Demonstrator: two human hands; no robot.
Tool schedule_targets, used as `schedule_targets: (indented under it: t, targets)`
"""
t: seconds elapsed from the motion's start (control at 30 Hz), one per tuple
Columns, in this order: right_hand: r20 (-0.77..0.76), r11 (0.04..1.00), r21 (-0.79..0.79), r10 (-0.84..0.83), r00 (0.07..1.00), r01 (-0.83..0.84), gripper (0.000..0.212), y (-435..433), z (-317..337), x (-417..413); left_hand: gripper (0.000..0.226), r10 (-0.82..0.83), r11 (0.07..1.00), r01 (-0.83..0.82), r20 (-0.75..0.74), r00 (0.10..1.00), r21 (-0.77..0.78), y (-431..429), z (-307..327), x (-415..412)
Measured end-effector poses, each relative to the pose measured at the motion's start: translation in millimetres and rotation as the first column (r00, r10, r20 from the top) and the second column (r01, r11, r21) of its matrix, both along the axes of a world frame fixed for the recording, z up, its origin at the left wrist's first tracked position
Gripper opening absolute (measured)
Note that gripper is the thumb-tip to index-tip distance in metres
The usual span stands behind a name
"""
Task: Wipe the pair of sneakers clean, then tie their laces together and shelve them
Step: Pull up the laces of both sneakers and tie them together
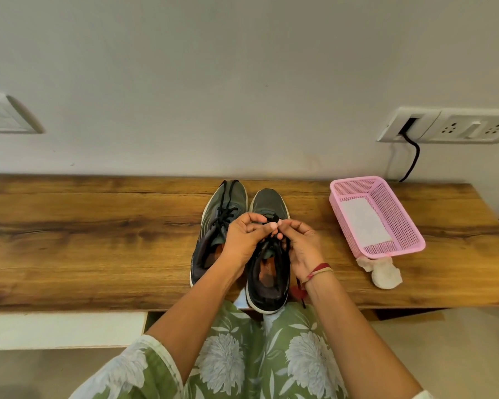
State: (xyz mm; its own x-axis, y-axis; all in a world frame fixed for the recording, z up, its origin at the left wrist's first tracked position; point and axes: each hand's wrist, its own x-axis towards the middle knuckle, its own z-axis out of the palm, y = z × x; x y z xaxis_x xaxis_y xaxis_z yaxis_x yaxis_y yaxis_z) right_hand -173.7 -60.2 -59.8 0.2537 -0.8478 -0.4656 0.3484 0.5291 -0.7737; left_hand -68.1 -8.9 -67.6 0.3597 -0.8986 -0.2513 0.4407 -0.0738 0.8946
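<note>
A long counter (98,240) of glossy brown wood-grain laminate carries a rectangular pink plastic basket (401,214) with perforated, lattice-like walls and a smooth rolled rim. A flat white sheet (363,223) lies on the basket's floor. Just in front of the basket, touching its near corner, sits a crumpled white cloth (385,273), soft and lumpy.

Well to the left of the basket stands the pair of shoes, side by side with toes to the wall. The dark grey mesh left sneaker (228,197) has a pale rubber sole and loose black cord running over its toe. The matching dark grey right sneaker (270,201), the one nearer the basket, has an orange lining inside its padded collar, and its heel juts past the counter's front edge.

Above the right sneaker's tongue both hands meet. The left hand (244,240) has its grip closed, thumb and curled fingers pinching the thin round black laces (274,218). The right hand (301,246) has its grip closed on the same laces from the basket side, fingertips pressed together. A red and tan thread band (319,270) circles the right wrist.

On the matte white wall behind the basket is a white plastic socket plate (450,125), from which a black cable (414,156) drops to the counter.
</note>
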Motion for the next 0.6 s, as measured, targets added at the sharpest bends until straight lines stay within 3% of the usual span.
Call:
schedule_targets:
  t: [0.13,0.33,0.4,0.5,0.6]
  targets:
    - [-0.044,0.991,-0.067,0.113,0.993,-0.116,0.008,-1.3,-2.4,-5.2,0.026,-0.029,0.998,0.028,0.023,0.999,0.047,-1.9,1.5,2.4]
    - [-0.056,0.944,-0.166,0.279,0.959,-0.285,0.026,2.5,-2.2,-14.0,0.030,-0.098,0.994,0.083,0.237,0.967,0.076,-5.5,-0.3,10.5]
    - [-0.097,0.939,-0.182,0.276,0.956,-0.290,0.031,1.1,-1.6,-14.1,0.026,-0.119,0.991,0.090,0.353,0.928,0.096,-8.1,-1.1,12.0]
    - [-0.054,0.954,-0.151,0.255,0.966,-0.260,0.019,0.5,-3.5,-12.9,0.022,-0.119,0.993,0.098,0.482,0.868,0.068,-10.5,-3.9,12.8]
    - [0.008,0.956,-0.118,0.271,0.963,-0.268,0.018,0.5,-5.6,-13.0,0.023,-0.106,0.994,0.099,0.490,0.865,0.040,-8.3,-5.7,11.7]
